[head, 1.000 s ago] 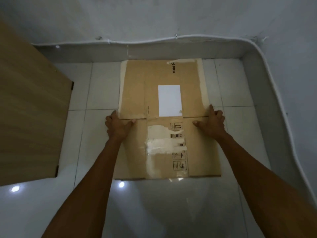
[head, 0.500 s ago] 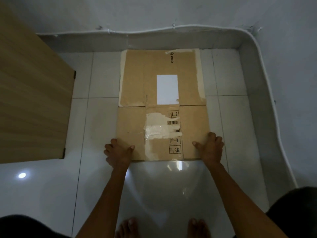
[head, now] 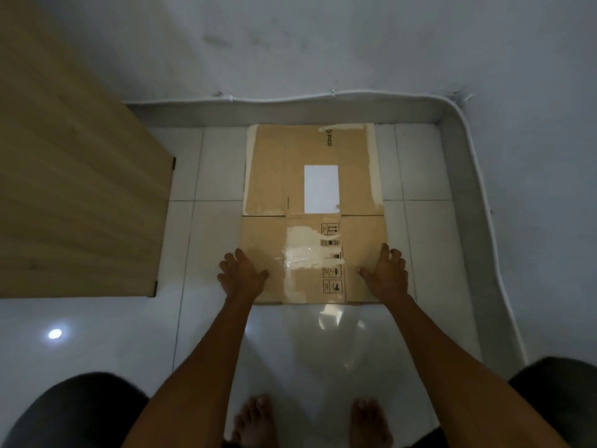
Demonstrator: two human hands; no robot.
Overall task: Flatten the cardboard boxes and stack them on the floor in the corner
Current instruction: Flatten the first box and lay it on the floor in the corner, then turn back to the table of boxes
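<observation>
A flattened brown cardboard box (head: 268,176) lies flat on the white tiled floor, its far edge against the grey skirting of the back wall. It bears a white label, torn tape patches and printed handling symbols. My left hand (head: 242,274) rests over the box's near left corner, fingers spread. At the near right edge, my right hand (head: 386,273) is likewise spread, palm down. Neither hand grips the cardboard.
A wooden table top (head: 74,189) fills the left side, its corner close to the box. A grey skirting with a white cable (head: 468,176) runs along the back and right walls. My bare feet (head: 255,421) and dark knees show at the bottom.
My hands slid from the box's middle crease back to its near edge, and the fingers have spread and lifted slightly. The camera has pulled back and up; my feet and knees came into view.
</observation>
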